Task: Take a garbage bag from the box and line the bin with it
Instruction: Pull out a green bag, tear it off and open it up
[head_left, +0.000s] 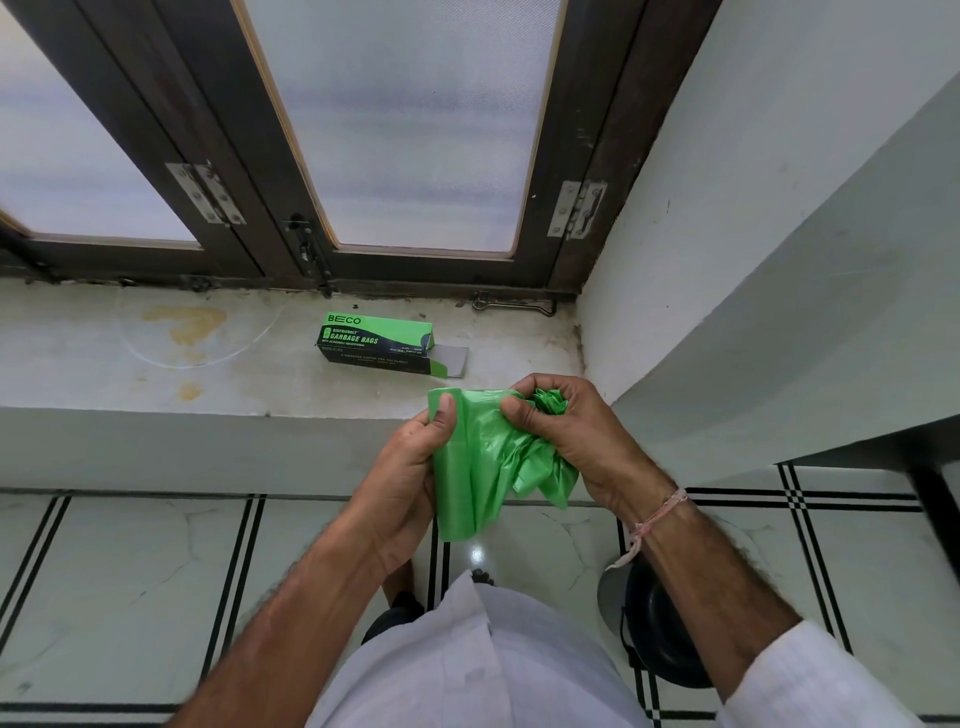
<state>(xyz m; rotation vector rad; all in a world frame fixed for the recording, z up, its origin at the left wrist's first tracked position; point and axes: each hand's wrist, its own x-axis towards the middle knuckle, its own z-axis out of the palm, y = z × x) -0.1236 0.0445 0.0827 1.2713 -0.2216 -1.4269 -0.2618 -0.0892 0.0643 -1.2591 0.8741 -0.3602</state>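
Garbage bag (470, 467), green, thin film, held in the air in front of the person, between the ledge (156, 364) and the floor; out of the box (375, 343), which lies on its side on the ledge with its end flap open; left hand (410, 467) pinches one upper edge, thumb pressed flat on the film; right hand (566, 436) closed on a crumpled bunch of the other end; bag hangs limp, partly folded lengthwise, mouth not yet opened. Judgement: very light, soft, no stiffness, probably slippery and clingy, could tear if yanked; best taken at the open rim, layers rubbed apart with fingertips. Bin (660, 629), dark, on the floor under the right forearm, mostly hidden; unlined as far as can be seen.
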